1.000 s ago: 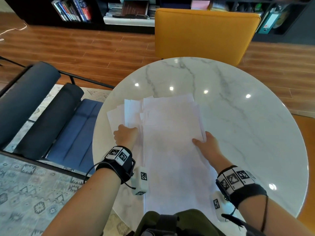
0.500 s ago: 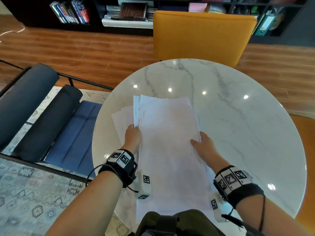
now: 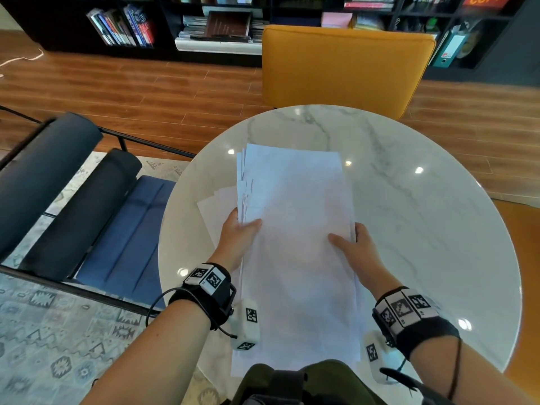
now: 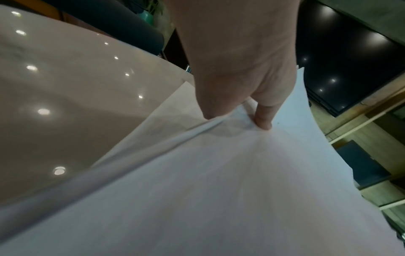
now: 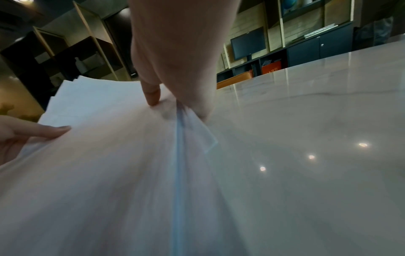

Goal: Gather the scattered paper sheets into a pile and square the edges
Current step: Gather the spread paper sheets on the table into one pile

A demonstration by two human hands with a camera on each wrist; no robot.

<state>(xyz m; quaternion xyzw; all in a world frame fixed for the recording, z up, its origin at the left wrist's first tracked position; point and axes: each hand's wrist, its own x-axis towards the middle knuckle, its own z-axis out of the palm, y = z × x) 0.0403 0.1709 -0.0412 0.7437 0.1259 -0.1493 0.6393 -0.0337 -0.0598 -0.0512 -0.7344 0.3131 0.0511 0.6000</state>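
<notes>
Taking the pile of paper sheets [image 3: 295, 244] as the landmark: left of it, two loose sheets [image 3: 217, 211] lie flat on the round marble tabletop [image 3: 423, 229], partly tucked under it. The left hand [image 3: 236, 238] pinches the pile's left edge, thumb on top; the left wrist view alone shows that edge lifted off the tabletop and the fingers [image 4: 217, 97] curled beneath. The sheets in the pile cannot be counted — its left edges are staggered. On the pile's right edge the right hand [image 3: 355, 248] grips likewise; only its wrist view shows a corner of paper [image 5: 206, 136] sticking out under the fingers.
</notes>
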